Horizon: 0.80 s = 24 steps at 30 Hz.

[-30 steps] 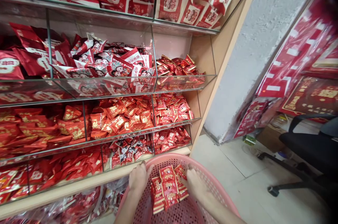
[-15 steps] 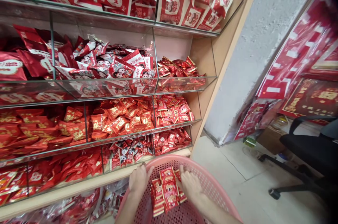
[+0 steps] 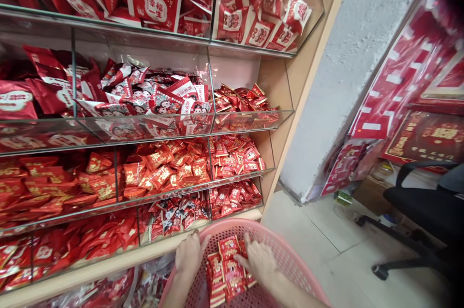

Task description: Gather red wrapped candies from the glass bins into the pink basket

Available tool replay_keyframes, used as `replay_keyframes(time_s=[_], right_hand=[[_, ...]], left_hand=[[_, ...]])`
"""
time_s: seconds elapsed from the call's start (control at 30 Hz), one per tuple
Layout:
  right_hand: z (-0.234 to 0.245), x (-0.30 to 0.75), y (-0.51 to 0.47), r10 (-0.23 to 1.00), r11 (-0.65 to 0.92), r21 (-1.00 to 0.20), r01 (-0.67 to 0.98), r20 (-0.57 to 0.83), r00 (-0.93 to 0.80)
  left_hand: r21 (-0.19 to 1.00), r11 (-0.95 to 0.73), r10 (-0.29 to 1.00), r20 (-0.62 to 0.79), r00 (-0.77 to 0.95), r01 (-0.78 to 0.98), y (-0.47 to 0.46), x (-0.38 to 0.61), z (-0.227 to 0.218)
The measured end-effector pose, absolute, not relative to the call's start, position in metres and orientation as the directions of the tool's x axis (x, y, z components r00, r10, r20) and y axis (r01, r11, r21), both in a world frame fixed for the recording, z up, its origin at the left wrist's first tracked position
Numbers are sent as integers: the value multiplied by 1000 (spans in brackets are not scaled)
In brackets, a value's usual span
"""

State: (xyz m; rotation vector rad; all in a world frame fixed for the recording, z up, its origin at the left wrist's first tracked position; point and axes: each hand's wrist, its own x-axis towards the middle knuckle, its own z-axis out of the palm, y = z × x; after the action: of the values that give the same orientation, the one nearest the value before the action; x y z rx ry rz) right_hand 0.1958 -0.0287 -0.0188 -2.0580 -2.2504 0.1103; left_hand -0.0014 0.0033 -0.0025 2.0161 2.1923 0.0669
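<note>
Beside stocked shelves [image 3: 108, 261], the left hand [image 3: 188, 254] grasps the basket [image 3: 290, 256] — the right hand [image 3: 260, 262], grip spread loose, has shifted inward over the middle packets [image 3: 232, 276].

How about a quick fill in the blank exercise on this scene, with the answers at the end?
1. The left hand holds the basket, which is coloured ____.
2. The right hand is at small packets, mostly coloured ____.
3. In this view, the chair stands to the ____ of the shelves.

Missing words: pink; red; right.

Open basket [image 3: 294, 260], shelf [image 3: 108, 265] just beyond
</note>
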Motion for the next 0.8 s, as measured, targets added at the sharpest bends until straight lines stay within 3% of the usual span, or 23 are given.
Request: replay_keyframes(time_s=[0.1,0.2,0.37,0.5,0.63,0.73,0.8], right_hand=[[5,196,-27,997,63,-14,998,41,-63],[42,200,-21,990,108,-21,994,90,-105],[125,216,5,918,181,-110,977,375,-128],[178,233,42,834,198,-106,974,540,-110],[199,236,81,815,343,-55,938,513,-268],[202,223,106,781,534,-27,845,397,-481],[202,212,118,781,570,-8,822,316,-539]], left_hand=[[131,78,995,-73,-68,988,3,-1,-3],[117,66,997,-54,-60,991,4,-2,-6],[107,62,998,-35,-59,992,4,-4,-11],[128,57,998,-25,-55,990,5,-4,-13],[133,56,998,-34,-52,989,5,-5,-14],[142,63,997,-44,-57,988,6,-6,-15],[143,65,997,-43,-59,988,6,-6,-16]])
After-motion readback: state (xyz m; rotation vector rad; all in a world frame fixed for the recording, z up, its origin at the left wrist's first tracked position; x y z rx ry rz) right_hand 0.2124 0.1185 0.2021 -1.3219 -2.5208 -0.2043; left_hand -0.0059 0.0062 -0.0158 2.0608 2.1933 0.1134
